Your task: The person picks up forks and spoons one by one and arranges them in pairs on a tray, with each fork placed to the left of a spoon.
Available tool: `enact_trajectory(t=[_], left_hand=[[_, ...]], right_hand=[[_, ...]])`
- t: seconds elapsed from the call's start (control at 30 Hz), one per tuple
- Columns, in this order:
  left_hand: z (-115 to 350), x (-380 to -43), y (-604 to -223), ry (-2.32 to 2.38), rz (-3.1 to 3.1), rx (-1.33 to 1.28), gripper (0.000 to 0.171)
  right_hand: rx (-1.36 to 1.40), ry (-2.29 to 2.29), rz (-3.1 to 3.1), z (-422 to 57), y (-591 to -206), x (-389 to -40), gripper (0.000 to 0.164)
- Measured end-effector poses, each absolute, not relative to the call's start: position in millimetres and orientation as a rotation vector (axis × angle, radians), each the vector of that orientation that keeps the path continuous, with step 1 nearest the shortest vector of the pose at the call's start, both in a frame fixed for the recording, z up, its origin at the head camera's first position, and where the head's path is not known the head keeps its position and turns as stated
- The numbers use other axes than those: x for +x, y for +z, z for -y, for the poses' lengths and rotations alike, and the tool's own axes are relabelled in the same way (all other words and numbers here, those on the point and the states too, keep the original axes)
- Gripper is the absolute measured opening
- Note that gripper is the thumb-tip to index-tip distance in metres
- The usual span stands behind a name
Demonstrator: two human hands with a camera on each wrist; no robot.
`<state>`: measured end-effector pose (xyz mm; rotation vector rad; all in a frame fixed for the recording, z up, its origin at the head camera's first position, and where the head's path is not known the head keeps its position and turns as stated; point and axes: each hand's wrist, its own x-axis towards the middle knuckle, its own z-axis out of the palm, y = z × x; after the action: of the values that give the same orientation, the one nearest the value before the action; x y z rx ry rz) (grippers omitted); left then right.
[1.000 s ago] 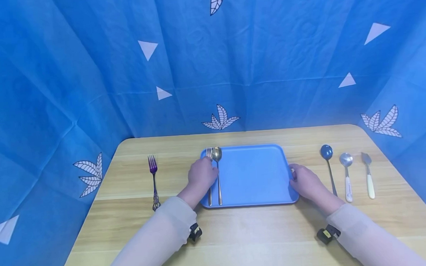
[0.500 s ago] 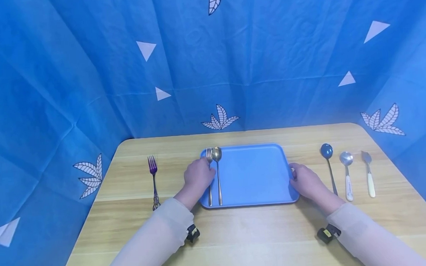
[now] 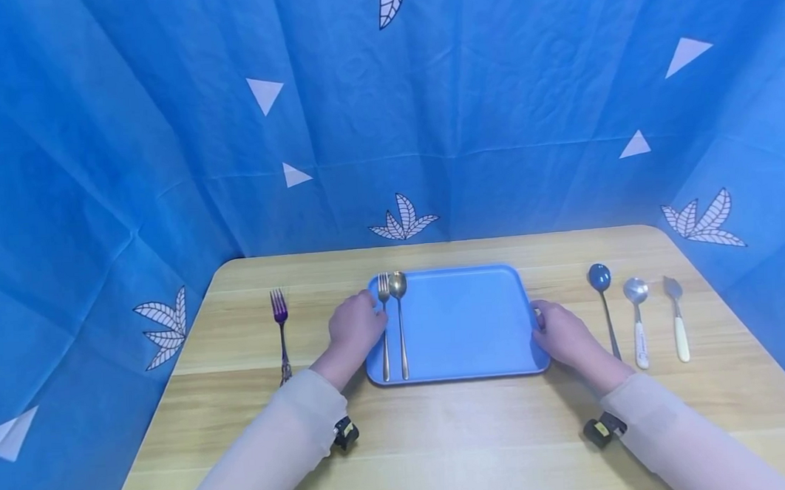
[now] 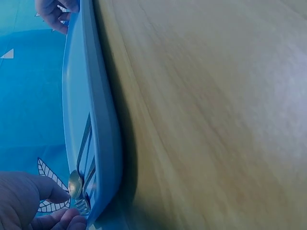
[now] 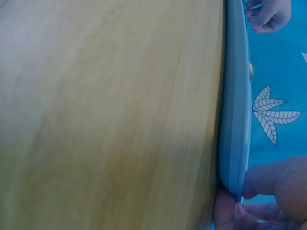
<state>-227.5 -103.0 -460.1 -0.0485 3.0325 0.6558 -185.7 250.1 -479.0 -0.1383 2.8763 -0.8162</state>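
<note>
A blue rectangular tray (image 3: pixel 463 323) lies on the table. Along its left side, a fork (image 3: pixel 383 290) and a gold-toned spoon (image 3: pixel 397 285) lie side by side in it. My left hand (image 3: pixel 355 325) is at the tray's left edge, beside the fork. In the left wrist view, its thumb (image 4: pixel 55 192) stands apart from the fingers, nothing held between them. My right hand (image 3: pixel 565 333) grips the tray's right rim. The right wrist view shows the thumb above the rim and fingers (image 5: pixel 226 211) beneath the corner.
On the table (image 3: pixel 469 441), a purple fork (image 3: pixel 280 317) lies to the left of the tray. At the right lie a dark spoon (image 3: pixel 601 282), a white-handled spoon (image 3: pixel 638 321) and a small utensil with a pale handle (image 3: pixel 681 333). A blue patterned cloth (image 3: pixel 385 112) hangs behind.
My left hand has drawn away leftward from the fork and spoon, uncovering more of the fork. My right hand stays at the tray's right rim, and the tray stays in place.
</note>
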Motion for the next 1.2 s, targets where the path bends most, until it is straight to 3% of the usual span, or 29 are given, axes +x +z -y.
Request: enact_trajectory(t=[1.2], left_hand=[[150.9, -229.2, -454.7, 0.585, -3.063, -0.128, 0.036]], right_hand=[[-0.148, -0.817, -2.892, -250.2, -481.7, -186.2, 0.058]])
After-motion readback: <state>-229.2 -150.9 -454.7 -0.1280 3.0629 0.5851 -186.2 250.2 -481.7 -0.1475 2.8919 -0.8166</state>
